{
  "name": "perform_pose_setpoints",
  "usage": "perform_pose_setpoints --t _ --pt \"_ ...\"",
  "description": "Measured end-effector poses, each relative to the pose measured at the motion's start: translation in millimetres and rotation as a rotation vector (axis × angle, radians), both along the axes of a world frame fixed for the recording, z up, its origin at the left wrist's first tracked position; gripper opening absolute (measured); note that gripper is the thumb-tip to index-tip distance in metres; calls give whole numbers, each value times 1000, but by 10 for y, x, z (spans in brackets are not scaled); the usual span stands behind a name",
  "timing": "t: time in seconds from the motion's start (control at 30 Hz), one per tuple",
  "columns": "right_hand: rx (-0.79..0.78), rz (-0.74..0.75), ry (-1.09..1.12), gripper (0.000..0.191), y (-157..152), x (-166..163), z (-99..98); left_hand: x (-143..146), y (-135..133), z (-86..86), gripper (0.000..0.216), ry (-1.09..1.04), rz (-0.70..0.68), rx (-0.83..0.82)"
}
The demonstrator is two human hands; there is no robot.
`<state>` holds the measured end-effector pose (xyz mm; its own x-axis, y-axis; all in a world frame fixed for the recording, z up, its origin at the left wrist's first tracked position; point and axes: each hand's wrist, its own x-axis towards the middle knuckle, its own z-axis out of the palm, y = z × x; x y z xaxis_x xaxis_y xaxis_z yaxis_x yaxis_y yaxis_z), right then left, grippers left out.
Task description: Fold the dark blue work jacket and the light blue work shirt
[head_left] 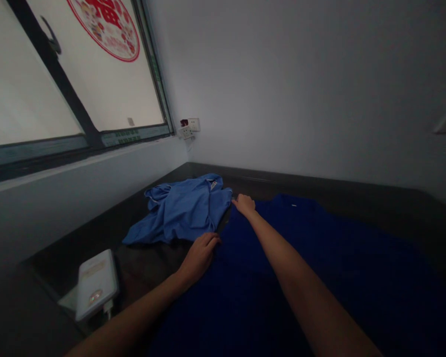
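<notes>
A dark blue garment (319, 267) lies spread flat over the dark surface in front of me. My left hand (200, 253) rests at its left edge, fingers curled onto the cloth. My right hand (244, 204) reaches further out and pinches the garment's far left corner, next to the light blue garment. That light blue garment (182, 208) lies crumpled just beyond and left of both hands, with a white label near its collar.
A white power bank (95, 283) with a cable lies at the near left on the dark surface (375, 198). A window (59, 74) with a red round sticker runs along the left wall. Wall sockets (191, 127) sit in the corner.
</notes>
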<state>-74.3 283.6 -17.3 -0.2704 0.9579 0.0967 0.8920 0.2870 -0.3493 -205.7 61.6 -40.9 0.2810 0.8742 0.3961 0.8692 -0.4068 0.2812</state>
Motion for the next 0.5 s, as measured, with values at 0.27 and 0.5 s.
perform_pose_setpoints --t 0.27,0.5 --pt "-12 -17 -40 26 232 -166 -120 -44 18 -43 46 40 -65 4" --pt "76 -40 -37 27 244 -164 -247 -63 8 -48 38 79 -56 -47"
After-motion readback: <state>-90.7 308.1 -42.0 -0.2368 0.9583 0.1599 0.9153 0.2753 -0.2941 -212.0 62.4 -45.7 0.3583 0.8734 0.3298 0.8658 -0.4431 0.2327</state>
